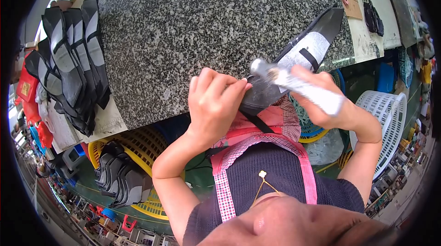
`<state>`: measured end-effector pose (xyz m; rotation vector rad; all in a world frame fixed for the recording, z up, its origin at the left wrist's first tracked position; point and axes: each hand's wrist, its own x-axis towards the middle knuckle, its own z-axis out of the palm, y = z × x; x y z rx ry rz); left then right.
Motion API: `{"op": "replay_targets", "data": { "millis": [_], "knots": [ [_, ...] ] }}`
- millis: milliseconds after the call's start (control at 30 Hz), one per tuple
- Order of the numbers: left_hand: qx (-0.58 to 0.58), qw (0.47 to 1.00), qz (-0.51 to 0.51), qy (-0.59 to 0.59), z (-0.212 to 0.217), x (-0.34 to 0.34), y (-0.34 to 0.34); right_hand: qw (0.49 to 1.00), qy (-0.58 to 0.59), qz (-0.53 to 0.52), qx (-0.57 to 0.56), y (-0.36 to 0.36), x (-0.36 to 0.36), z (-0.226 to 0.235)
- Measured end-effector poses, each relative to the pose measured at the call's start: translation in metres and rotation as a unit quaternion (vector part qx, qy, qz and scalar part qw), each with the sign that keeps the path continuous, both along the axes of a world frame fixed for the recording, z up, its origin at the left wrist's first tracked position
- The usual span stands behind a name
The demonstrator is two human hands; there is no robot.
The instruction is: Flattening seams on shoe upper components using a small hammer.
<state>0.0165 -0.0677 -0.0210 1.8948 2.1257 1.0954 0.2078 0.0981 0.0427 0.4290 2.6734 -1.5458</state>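
A flat black-and-grey piece point(310, 41), seemingly leather, lies at the table's near right edge, its pointed end toward the far right. A short black strap crosses its grey part. My left hand point(213, 99) pinches the near left end of the piece between thumb and fingers. In my right hand point(317, 80) is a hammer point(280, 77), its rounded metal head just above the piece, close to my left fingertips. The hammer and right hand are slightly blurred. Whether the head touches the piece, I cannot tell.
Similar black-and-grey pieces point(76, 58) are stacked at the speckled stone tabletop's point(183, 30) left side. Below the table, a yellow basket point(147, 147) holds more pieces on the left; a white basket point(383, 113) stands on the right. Cardboard point(351, 5) lies at the far right.
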Motion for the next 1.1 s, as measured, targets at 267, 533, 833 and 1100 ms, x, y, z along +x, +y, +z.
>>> {"op": "replay_targets", "data": {
  "millis": [267,533,833,1100],
  "knots": [
    [-0.004,0.970,-0.053,0.239,0.007,0.012,-0.003,0.996,0.087,-0.014,0.029,-0.005,-0.007,-0.007],
    [-0.009,0.972,-0.039,0.230,0.007,0.017,-0.008,0.995,0.064,-0.024,0.069,-0.008,-0.009,-0.010],
    [-0.005,0.975,-0.097,0.199,-0.018,0.050,-0.009,0.998,0.025,0.028,0.055,-0.001,-0.015,-0.006],
    [0.051,0.991,-0.059,0.111,-0.024,0.049,0.018,0.967,-0.057,-0.226,-0.104,0.011,0.024,-0.039]
  ]
}}
